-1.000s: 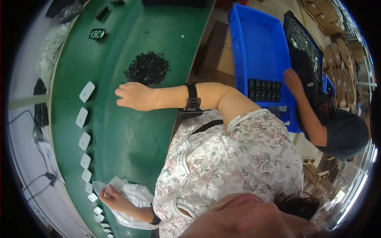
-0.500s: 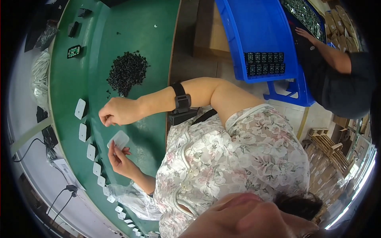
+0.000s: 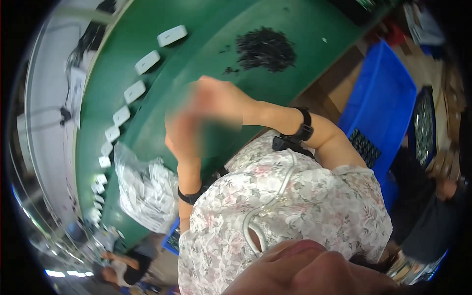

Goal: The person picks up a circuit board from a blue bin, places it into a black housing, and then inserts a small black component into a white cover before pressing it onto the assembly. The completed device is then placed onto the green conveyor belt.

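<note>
My left hand (image 3: 183,136) and my right hand (image 3: 222,101) are brought together above the green table (image 3: 157,105). A blur covers the fingers of both, so I cannot make out their pose or what lies between them. A black strap circles each forearm. Past my right hand lies a heap of small black parts (image 3: 265,49), with a few loose bits beside it. To the left of my hands, white rounded rectangular covers (image 3: 134,92) run in a long curved line along the table.
A clear plastic bag (image 3: 146,189) of white pieces rests left of my left forearm. At the right stands a blue bin (image 3: 381,93) holding rows of dark parts (image 3: 364,146). One person (image 3: 427,221) is at the right, another (image 3: 125,268) at the lower left.
My hands, apart before, have come together. The white cover that was in my left hand can't be made out now. The view has turned, shifting the black heap and cover row rightward.
</note>
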`<action>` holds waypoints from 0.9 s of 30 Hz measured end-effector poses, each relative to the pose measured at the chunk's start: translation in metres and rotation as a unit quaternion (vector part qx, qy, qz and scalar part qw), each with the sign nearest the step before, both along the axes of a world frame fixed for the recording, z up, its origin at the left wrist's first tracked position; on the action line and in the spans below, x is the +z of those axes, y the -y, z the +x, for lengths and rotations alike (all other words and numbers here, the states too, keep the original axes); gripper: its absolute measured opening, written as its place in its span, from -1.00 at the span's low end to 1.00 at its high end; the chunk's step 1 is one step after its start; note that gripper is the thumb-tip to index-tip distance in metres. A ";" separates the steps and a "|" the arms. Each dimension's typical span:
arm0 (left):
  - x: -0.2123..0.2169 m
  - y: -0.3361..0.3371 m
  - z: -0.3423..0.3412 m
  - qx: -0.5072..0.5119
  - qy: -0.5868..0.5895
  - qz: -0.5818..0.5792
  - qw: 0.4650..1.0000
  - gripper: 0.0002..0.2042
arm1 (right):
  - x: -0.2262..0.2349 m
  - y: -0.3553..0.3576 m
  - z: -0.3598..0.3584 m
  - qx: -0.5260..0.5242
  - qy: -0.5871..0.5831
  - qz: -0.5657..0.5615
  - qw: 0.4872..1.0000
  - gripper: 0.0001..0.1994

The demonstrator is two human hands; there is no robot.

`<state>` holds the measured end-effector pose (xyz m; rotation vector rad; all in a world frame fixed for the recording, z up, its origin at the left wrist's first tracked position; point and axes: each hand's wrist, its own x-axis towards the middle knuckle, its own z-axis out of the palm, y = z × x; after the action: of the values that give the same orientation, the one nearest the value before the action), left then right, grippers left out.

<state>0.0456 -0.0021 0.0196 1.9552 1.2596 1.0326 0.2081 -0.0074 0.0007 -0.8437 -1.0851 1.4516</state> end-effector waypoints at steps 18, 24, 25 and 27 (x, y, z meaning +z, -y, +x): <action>-0.013 0.027 -0.014 0.043 0.203 -0.049 0.977 -0.80 | 0.018 -0.006 -0.004 0.072 0.203 0.042 0.976 -0.95; -0.013 0.030 -0.013 0.051 0.388 -0.218 0.894 -0.66 | 0.014 0.002 -0.012 0.005 0.294 0.132 0.946 -0.95; -0.014 0.032 -0.012 0.055 0.390 -0.225 0.891 -0.72 | 0.013 0.002 -0.014 -0.003 0.292 0.140 0.946 -0.94; -0.016 0.035 -0.011 0.060 0.393 -0.232 0.888 -0.77 | 0.009 0.003 -0.015 -0.009 0.290 0.149 0.945 -0.92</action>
<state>0.0343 -0.0370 0.0035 0.9363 1.0191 1.2575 0.1932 -0.0108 0.0101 -1.0856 -1.6821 0.9975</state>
